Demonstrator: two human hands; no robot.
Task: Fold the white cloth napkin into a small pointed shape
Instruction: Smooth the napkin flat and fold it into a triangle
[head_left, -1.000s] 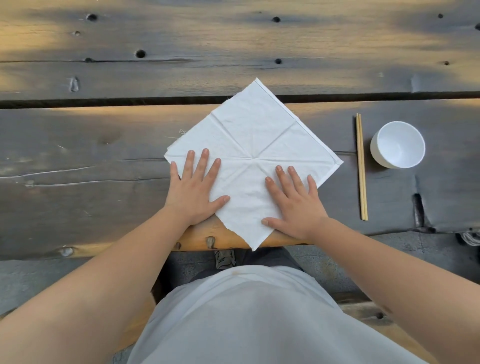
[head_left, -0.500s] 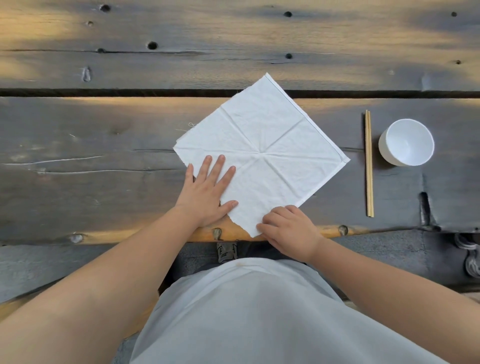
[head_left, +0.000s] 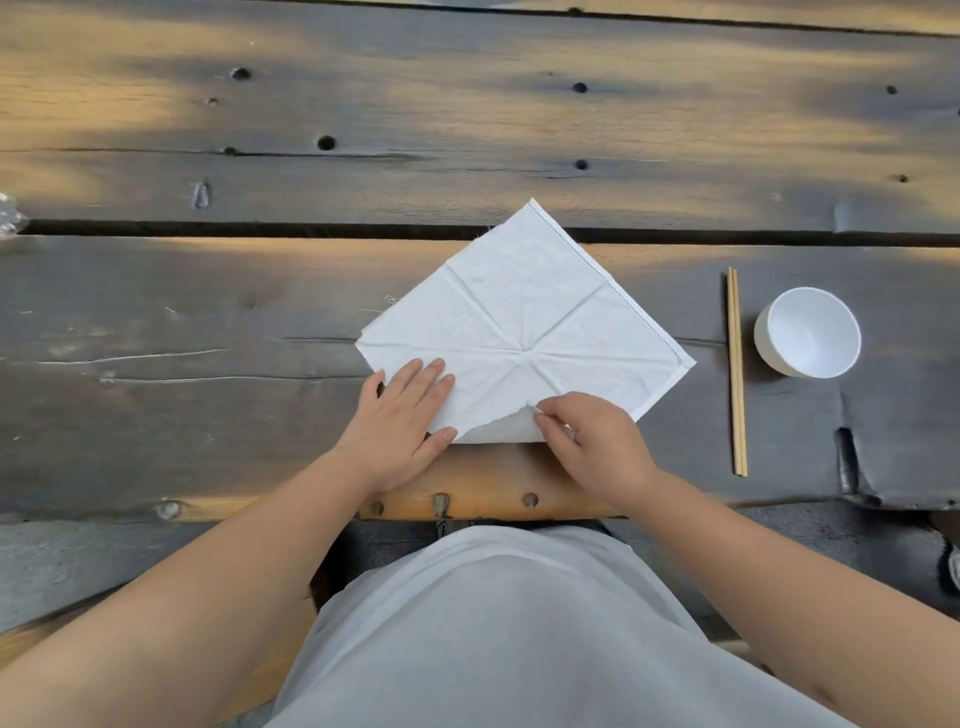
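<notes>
The white cloth napkin (head_left: 524, 322) lies on the wooden table as a diamond, with creases that meet near its middle. Its near corner is turned up and folded back toward the middle, so the near edge runs straight. My left hand (head_left: 400, 421) lies flat on the napkin's near-left part, fingers straight. My right hand (head_left: 587, 441) pinches the folded-up corner between thumb and curled fingers, just near of the centre creases.
A pair of wooden chopsticks (head_left: 736, 371) lies to the right of the napkin, pointing away from me. A white bowl (head_left: 808, 332) stands right of them. The table's near edge (head_left: 467, 501) runs just below my hands. A dark gap (head_left: 260, 228) splits the planks.
My right hand left its flat rest, took the napkin's near corner and has lifted it toward the centre. My left hand stayed flat on the cloth.
</notes>
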